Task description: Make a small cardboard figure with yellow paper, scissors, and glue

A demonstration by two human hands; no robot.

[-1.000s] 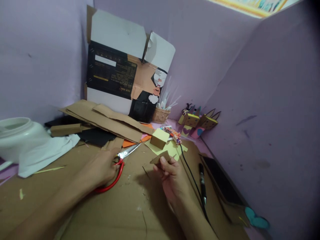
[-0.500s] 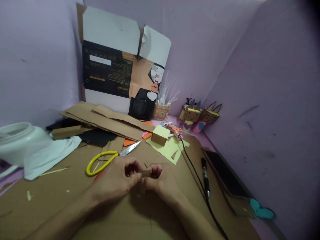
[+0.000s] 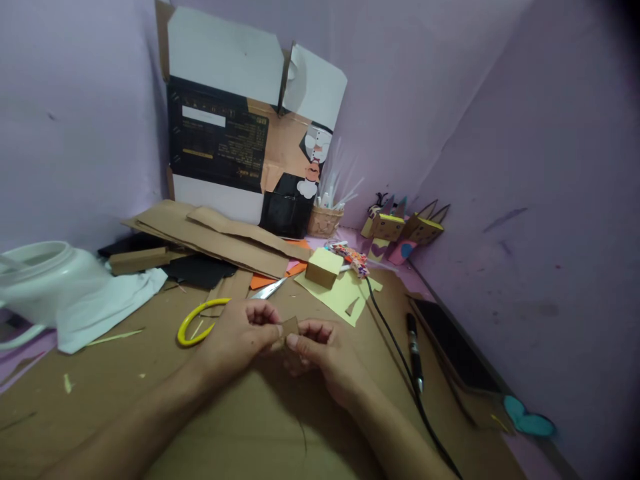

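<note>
Cardboard (image 3: 291, 325), one piece, in two hands (image 3: 245, 337) (image 3: 330, 350)

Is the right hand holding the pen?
No, the right hand pinches a small cardboard piece, while the black pen lies apart, farther to the right.

Matt cardboard piece (image 3: 291, 326), shiny metal scissor blades (image 3: 270, 289), smooth plastic scissor handle (image 3: 182, 328), glossy pot (image 3: 37, 280)

Brown cardboard (image 3: 240, 427) covers most of the pink surface (image 3: 527, 457); on it lie scissors (image 3: 269, 289) left of centre, pale-yellow paper (image 3: 330, 299) near centre, a black pen (image 3: 414, 350) toward the right.
</note>
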